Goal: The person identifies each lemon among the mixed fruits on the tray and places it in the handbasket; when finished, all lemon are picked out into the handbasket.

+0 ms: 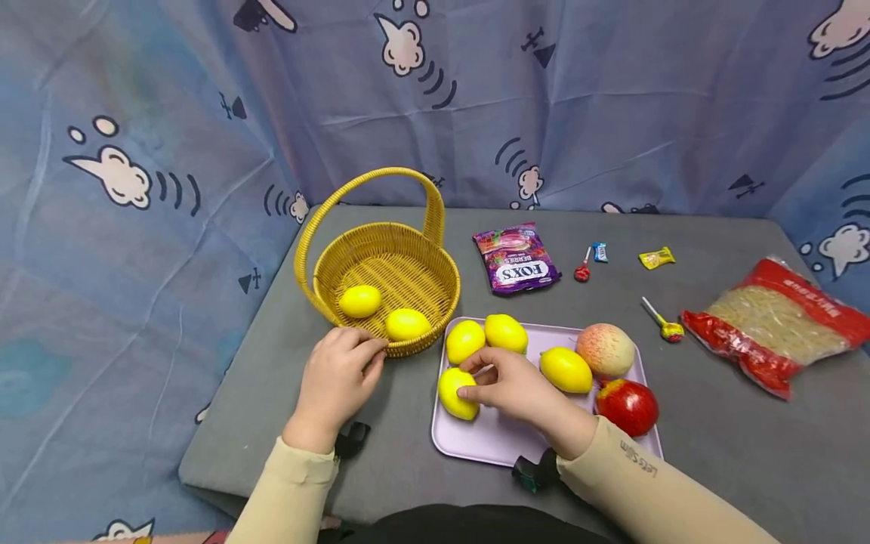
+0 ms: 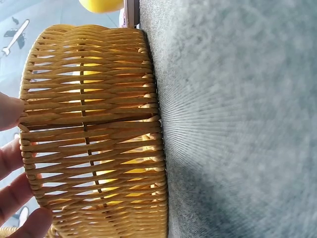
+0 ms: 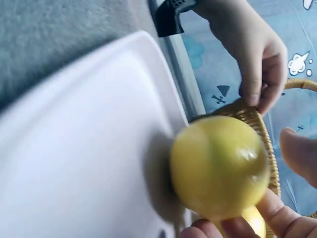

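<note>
My left hand (image 1: pixel 341 370) grips the near rim of a yellow wicker basket (image 1: pixel 445 283). In the left wrist view its fingers (image 2: pixel 15 193) lie along that rim. Inside the basket lie two lemons, one at left (image 1: pixel 361 301) and one near the front (image 1: pixel 408 325). My right hand (image 1: pixel 513 384) holds a lemon (image 1: pixel 457 394) over the left side of a pale purple tray (image 1: pixel 476 446), thumb at its near side and fingertips beyond. The right wrist view shows this lemon (image 3: pixel 220 166) large, fingers under it in that view.
More lemons (image 1: pixel 465 341) (image 1: pixel 506 333) (image 1: pixel 566 369), a peach (image 1: pixel 606 350) and a red fruit (image 1: pixel 628 408) lie on the tray. Behind are a purple candy bag (image 1: pixel 516 258), lollipops (image 1: pixel 582 272) (image 1: pixel 669 331) and small wrapped candies (image 1: pixel 657 258). A red-and-clear bag (image 1: pixel 782 321) lies at right.
</note>
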Tool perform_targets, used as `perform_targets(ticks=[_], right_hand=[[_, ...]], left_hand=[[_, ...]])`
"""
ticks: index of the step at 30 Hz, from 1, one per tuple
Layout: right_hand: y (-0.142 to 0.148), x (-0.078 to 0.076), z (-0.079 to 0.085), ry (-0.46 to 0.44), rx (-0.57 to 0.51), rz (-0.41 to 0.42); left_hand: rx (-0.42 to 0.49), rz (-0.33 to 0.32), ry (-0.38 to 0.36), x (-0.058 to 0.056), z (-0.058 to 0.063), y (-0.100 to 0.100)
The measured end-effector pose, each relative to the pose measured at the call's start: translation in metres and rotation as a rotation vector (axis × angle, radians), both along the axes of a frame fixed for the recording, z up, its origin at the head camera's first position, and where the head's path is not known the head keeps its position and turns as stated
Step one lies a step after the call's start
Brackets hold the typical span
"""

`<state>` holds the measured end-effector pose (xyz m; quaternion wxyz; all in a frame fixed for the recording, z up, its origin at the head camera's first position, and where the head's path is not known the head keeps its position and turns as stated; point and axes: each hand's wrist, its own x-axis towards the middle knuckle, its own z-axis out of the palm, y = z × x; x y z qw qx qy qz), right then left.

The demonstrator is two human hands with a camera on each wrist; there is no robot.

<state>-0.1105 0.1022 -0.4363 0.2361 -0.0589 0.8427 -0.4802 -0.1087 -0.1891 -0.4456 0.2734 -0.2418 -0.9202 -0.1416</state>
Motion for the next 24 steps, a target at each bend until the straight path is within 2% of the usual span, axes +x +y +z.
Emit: perform_targets(ticks=[5, 16, 20, 24], right_hand=[[-0.006, 0.002, -0.007, 0.052, 0.062, 0.038], [-0.008, 0.003, -0.012, 0.103, 0.036, 0.120], [-0.006, 0.001, -0.010, 0.079, 0.010, 0.123], [-0.001, -0.002, -0.002, 0.009, -0.059, 0.100]], left_hand=[[0.009, -0.004, 0.003, 0.001, -0.001, 0.000], [0.030, 0.014, 0.014, 0.001, 0.000, 0.002], [0.023, 0.019, 0.018, 0.001, 0.000, 0.003], [0.021, 0.015, 0.021, 0.000, 0.000, 0.003]])
